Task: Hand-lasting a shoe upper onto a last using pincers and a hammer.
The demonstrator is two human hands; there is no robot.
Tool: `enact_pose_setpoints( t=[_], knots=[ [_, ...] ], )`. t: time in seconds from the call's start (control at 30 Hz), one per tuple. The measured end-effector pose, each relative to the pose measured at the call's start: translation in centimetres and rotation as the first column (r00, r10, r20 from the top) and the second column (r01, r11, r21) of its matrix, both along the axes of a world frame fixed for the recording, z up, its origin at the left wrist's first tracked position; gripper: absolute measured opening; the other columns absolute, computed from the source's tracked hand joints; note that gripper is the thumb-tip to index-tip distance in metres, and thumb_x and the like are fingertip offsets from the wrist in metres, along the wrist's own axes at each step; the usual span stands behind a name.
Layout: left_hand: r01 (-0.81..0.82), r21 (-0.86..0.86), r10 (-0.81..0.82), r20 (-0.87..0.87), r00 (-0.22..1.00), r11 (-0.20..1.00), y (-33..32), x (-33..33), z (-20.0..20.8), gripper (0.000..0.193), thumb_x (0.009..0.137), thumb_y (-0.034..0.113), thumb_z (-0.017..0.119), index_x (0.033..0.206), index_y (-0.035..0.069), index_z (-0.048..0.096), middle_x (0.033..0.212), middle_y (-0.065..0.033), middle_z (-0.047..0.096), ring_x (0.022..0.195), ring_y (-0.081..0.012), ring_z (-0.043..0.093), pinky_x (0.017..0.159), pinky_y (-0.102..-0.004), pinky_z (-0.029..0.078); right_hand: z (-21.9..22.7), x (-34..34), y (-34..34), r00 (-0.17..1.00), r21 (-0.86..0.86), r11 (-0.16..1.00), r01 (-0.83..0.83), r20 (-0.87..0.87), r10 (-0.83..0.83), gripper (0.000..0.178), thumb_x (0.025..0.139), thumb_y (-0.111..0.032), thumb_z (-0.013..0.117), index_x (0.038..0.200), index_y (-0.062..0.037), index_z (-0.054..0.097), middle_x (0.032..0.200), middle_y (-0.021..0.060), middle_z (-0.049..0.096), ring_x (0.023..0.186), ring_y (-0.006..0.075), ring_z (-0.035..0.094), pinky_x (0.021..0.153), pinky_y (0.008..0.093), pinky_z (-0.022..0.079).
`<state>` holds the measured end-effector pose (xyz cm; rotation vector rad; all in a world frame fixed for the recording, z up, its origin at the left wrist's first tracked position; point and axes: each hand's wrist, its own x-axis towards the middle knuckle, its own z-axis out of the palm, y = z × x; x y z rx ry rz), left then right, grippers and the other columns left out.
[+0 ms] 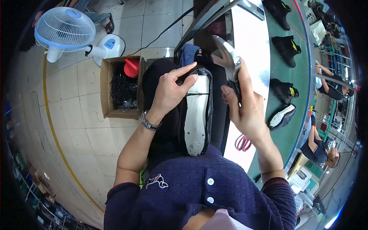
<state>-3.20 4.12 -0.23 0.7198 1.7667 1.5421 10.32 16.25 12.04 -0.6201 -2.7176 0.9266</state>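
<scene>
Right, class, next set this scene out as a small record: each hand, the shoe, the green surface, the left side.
Left hand: thumb touching the shoe's far end
Right hand: gripping a metal hand tool, head blurred
Shoe: black, pale underside up, over the lap
Green surface: black footwear in a row
Left side: fan; cardboard box with red container

Shoe (196,119) between box (105,88), left, and table (253,50), right (fan (65,30) beyond box).
</scene>
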Motion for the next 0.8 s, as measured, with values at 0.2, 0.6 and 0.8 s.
enact_pose_setpoints(
  t=[0.2, 0.6, 0.8],
  knots=[
    [0.075, 0.123, -0.144, 0.799, 0.584, 0.99, -3.4, 0.4, 1.6, 0.088, 0.083, 0.016, 0.072, 0.152, 0.003, 0.018, 0.147, -0.0133, 0.036, 0.13, -0.0148, 0.039, 0.108, -0.0294, 0.032, -1.9, 1.1, 1.5, 0.866, 0.074, 0.984, -0.164, 0.489, 0.108, 0.074, 0.094, -0.013, 0.055, 0.153, -0.0258, 0.013, 0.064, 0.0167, 0.062, 0.055, 0.0349, 0.062, 0.053, 0.0451, 0.05],
    [0.278, 0.091, -0.253, 0.734, 0.63, 0.956, -6.8, 7.6, 2.5, 0.098, 0.073, 0.009, 0.079, 0.151, 0.007, 0.019, 0.141, -0.01, 0.042, 0.13, -0.0211, 0.04, 0.11, -0.036, 0.03, -2.4, 8.8, -1.6, 0.975, -0.44, 0.872, 0.214, 0.148, -0.165, 0.064, 0.085, -0.035, 0.07, 0.142, -0.0141, 0.047, 0.092, 0.0122, 0.064, 0.064, 0.0155, 0.061, 0.058, 0.0301, 0.048],
    [0.449, 0.156, -0.474, 0.235, 0.848, 0.88, -6.9, 8.1, -1.9, 0.135, 0.06, 0.007, 0.089, 0.154, 0.016, -0.008, 0.157, -0.0124, 0.019, 0.141, -0.0218, 0.025, 0.115, -0.0361, 0.023, -5.0, 11.2, -5.3, 0.993, -0.397, 0.911, 0.11, 0.006, -0.118, 0.083, 0.073, -0.039, 0.081, 0.141, -0.0067, 0.045, 0.12, 0.0252, 0.058, 0.107, 0.0371, 0.061, 0.09, 0.044, 0.05]
  ],
)
